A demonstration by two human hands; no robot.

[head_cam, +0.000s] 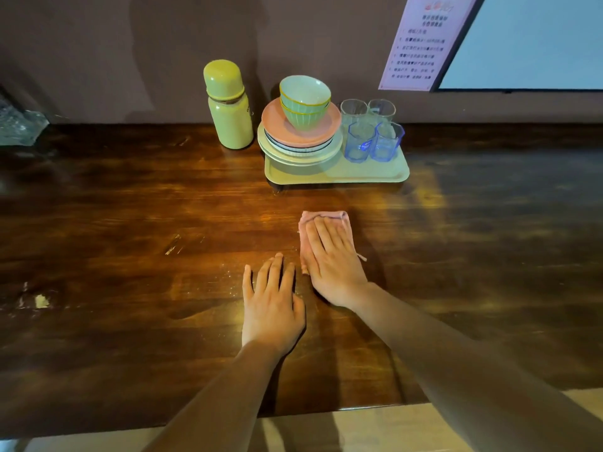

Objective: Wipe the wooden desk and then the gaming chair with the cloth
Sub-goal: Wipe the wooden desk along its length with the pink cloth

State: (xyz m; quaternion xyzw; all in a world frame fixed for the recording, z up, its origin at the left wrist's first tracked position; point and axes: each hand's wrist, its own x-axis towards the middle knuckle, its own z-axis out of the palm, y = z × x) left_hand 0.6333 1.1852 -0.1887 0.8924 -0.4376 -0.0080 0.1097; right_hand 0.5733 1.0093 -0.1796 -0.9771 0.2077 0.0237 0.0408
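on the desk (130,223): one cloth (323,218), two hands.

A dull mauve wall (98,44) carries a pink notice (421,44) beside a bright pale panel (528,40).

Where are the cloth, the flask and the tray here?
cloth (323,214), head view, on its far edge.
flask (231,122), head view, on the middle of its body.
tray (359,172), head view, on its bare front part.
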